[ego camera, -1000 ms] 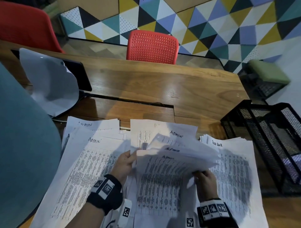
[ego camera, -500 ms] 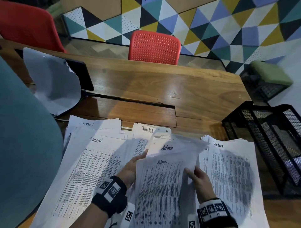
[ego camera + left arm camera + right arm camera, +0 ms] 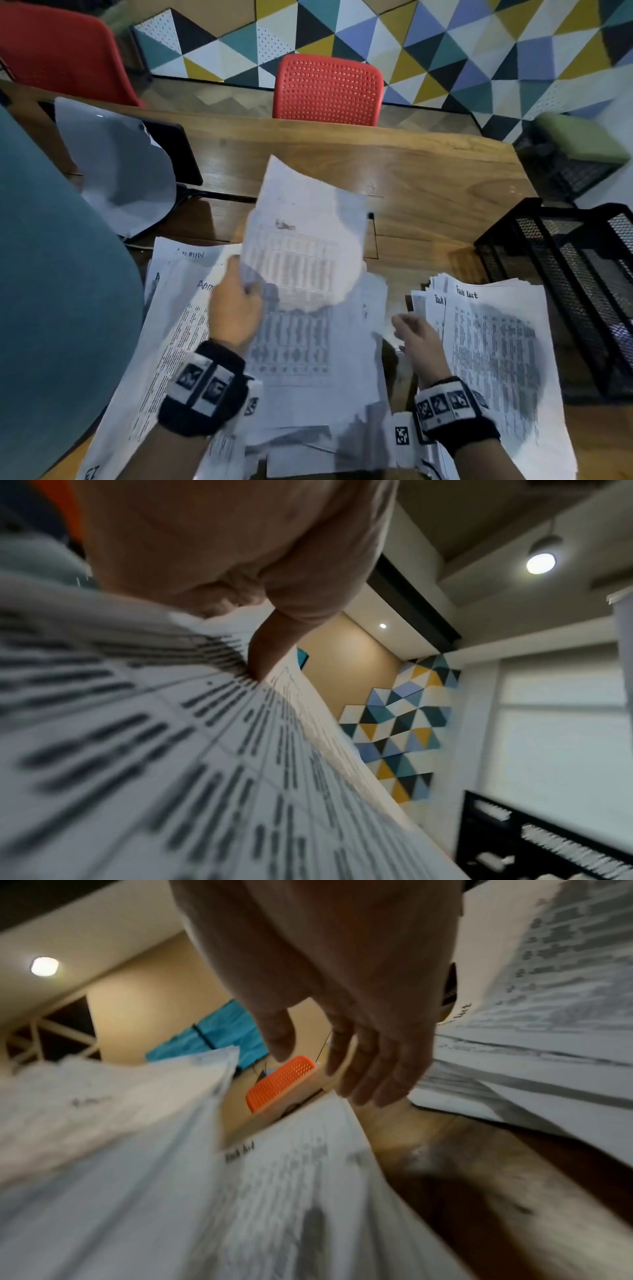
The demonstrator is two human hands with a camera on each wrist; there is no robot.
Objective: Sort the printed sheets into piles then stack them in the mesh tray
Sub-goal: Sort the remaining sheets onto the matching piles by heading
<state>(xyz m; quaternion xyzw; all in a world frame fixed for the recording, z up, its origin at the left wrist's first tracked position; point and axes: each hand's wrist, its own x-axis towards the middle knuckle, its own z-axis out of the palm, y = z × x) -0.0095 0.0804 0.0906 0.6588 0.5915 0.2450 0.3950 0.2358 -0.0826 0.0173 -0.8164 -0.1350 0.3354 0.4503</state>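
Note:
My left hand (image 3: 236, 301) grips a bunch of printed sheets (image 3: 301, 240) by their left edge and holds them lifted above the middle pile (image 3: 308, 370). In the left wrist view the thumb (image 3: 270, 647) presses on the top printed sheet (image 3: 171, 750). My right hand (image 3: 411, 335) hovers empty between the middle pile and the "Task List" pile (image 3: 493, 359), with its fingers (image 3: 369, 1074) straight and relaxed. The "Admin" pile (image 3: 171, 308) lies to the left. The black mesh tray (image 3: 575, 274) stands at the right edge of the table.
The wooden table (image 3: 411, 178) stretches beyond the piles. A dark tablet (image 3: 174, 150) with a loose white sheet (image 3: 116, 171) over it lies at the back left. A red chair (image 3: 327, 90) stands behind the table. My teal sleeve (image 3: 51, 291) fills the left side.
My left hand has taken the loose sheets and lifted them up and to the left. My right hand has let go of them and drawn back to the right.

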